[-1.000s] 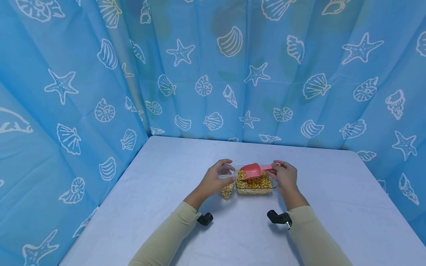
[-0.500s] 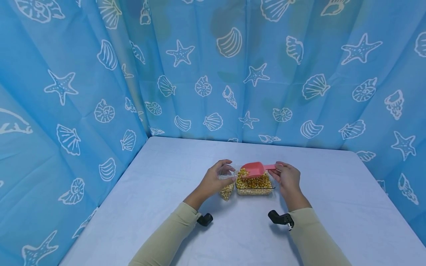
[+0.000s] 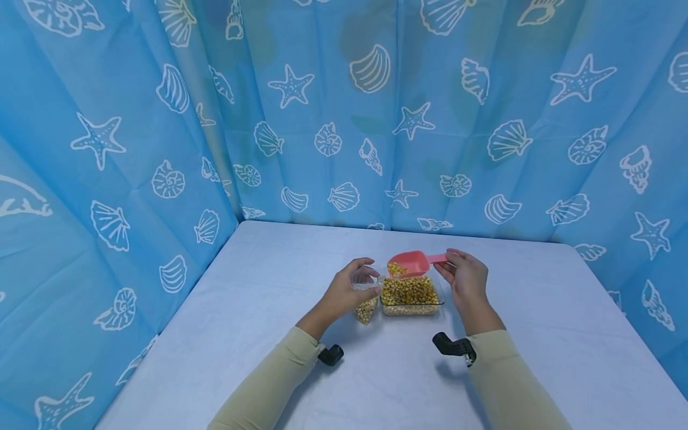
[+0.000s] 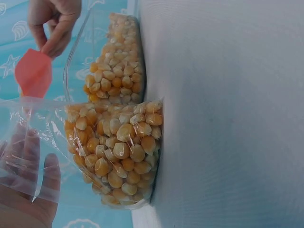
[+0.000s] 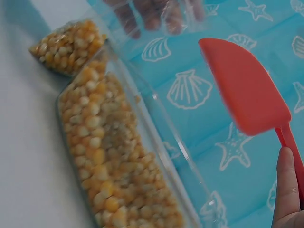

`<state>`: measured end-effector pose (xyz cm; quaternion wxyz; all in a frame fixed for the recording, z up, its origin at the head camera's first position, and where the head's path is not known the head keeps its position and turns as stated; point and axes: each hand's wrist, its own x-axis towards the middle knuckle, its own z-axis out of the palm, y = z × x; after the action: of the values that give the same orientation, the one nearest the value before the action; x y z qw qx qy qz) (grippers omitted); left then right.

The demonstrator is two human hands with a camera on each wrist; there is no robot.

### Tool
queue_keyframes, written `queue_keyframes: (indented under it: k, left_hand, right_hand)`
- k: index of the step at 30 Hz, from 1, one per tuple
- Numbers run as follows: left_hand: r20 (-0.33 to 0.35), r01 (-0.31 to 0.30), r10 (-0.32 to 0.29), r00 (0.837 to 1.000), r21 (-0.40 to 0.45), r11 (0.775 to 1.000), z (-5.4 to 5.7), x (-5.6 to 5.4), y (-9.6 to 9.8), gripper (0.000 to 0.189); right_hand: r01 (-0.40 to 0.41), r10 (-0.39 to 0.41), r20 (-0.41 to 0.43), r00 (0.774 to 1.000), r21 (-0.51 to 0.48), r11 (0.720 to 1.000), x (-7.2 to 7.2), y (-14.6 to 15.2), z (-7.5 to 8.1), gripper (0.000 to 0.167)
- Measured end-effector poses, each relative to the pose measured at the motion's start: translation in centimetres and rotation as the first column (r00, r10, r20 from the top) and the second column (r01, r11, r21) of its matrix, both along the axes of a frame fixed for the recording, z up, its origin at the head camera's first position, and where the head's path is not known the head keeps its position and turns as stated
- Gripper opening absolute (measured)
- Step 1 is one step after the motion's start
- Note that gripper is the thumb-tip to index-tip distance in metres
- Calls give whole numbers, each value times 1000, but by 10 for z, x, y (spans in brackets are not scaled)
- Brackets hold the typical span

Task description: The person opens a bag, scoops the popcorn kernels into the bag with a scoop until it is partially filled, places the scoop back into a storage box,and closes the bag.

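My right hand (image 3: 466,279) pinches the handle of a pink scoop (image 3: 415,261) holding some yellow corn kernels (image 3: 396,269). The scoop is raised over the far side of a clear glass container (image 3: 444,302) filled with corn. With my left hand (image 3: 338,291), thumb and fingers spread in a curve, I hold the upper part of a clear plastic bag (image 4: 114,152) at its mouth. Its lower part bulges with corn kernels and stands against the container's left end. In the right wrist view the red-looking underside of the scoop faces the camera, which hides its load.
A white-covered table (image 3: 258,275) carries everything. A blue curtain (image 3: 344,119) with white shells and starfish hangs behind the table's far edge and along the left side. A black wrist camera (image 3: 330,355) sits on the left forearm, another (image 3: 451,346) on the right.
The scoop first shifts slightly right, then rises up and away from the bag's mouth, with my right hand moving along. My left hand and the bag stay in place.
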<state>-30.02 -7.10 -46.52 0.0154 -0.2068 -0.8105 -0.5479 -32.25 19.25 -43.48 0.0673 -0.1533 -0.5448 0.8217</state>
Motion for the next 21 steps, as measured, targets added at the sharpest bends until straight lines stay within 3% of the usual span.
queue_keyframes:
  k: [8, 21]
  left_hand:
    - [29, -6, 5, 1000, 4, 1000, 1, 1, 2, 61]
    - [42, -9, 9, 999, 1, 1000, 2, 2, 5, 65]
  right_hand:
    - [14, -15, -59, 998, -4, 1000, 2, -5, 15, 28]
    - [-25, 33, -130, 991, 65, 998, 9, -18, 31, 30]
